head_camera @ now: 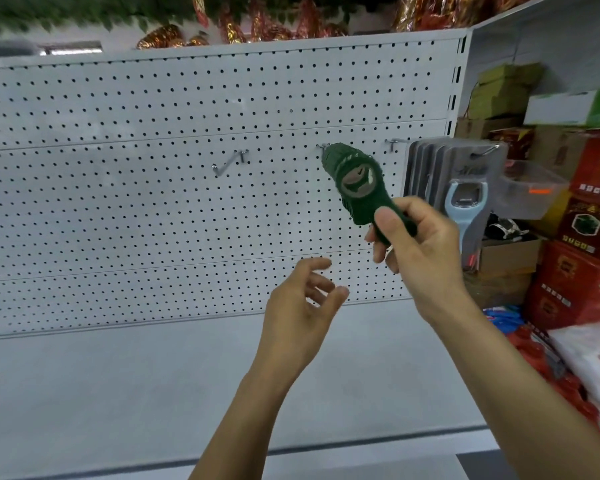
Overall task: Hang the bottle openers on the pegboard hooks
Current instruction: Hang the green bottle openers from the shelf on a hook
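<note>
Far left on the white pegboard [153, 202], near its middle seam: a bare wire hook [227, 164], angled out, nothing hanging on it. Below and right of that, in front of the pegboard's lower edge: left hand [300, 310], palm turned inward, fingers loosely spread, holding nothing, well clear of any hook. Further right, raised toward the second hook [323, 147]: dark green bottle opener [355, 183], held by its narrow handle end in the right hand [418, 244], thumb pressed on the front face, fingers curled behind; broad head with the metal-rimmed mouth tilted up and left, top end just at or overlapping that hook, contact impossible to tell through the blur. Probably light and rigid, with a ribbed surface that should not slip; low hold on the handle sensible, keeping the head and any hanging hole free for the hook. Right again, past a third bare hook [394, 143], near the pegboard's right edge: a stack of carded light-blue bottle openers [459, 199] already hanging on a hook. Beyond the right edge: stacked red and green boxes [589, 216].
</note>
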Demonstrator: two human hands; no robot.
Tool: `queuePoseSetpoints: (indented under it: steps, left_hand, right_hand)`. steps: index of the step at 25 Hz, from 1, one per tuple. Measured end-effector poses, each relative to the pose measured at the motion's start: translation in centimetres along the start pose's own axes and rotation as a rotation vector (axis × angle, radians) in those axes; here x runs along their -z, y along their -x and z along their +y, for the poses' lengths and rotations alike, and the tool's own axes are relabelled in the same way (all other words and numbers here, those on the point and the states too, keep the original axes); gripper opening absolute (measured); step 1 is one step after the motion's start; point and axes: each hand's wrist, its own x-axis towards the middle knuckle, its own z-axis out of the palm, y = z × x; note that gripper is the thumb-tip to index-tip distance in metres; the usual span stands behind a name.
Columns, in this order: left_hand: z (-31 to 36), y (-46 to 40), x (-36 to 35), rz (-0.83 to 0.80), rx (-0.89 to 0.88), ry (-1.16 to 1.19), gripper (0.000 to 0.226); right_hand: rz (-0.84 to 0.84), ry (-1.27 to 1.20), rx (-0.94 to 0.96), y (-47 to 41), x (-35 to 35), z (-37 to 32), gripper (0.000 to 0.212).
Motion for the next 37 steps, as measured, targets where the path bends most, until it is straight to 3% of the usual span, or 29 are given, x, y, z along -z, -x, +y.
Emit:
queuePoseSetpoints:
  steps: [12,18,23,28,32,37]
  left_hand:
    - [-2.6,2.8,0.4,0.048,0.091,-0.163,0.027]
    - [-2.8,3.7,0.5,0.124,0.082,-0.212,0.028]
    - [-5.4,6.9,1.3,0.176,0.099,-0.416,0.036]
    - [-10.1,12.7,4.3,0.133,0.242,-0.558,0.043]
    - [-14.1,16.5,9.0,0.116,0.364,-0.621,0.044]
    - [-18.6,19.7,19.1,0.066,0.397,-0.738,0.05]
  right_hand:
    - [0.04,0.043,-0.163,-2.6,-0.3,1.7,0.015]
    - [-0.003,0.065,-0.255,0.9,-0.4,3.8,0.007]
    - [-0.272,0.377,-0.228,8.6,-1.7,8.1,0.019]
    - [-0.578,0.698,-0.115,15.2,-4.7,10.7,0.027]
    - [-0.774,0.774,-0.104,19.2,-10.4,11.8,0.032]
    - [-0.894,0.771,-0.108,23.1,-21.3,12.1,0.033]
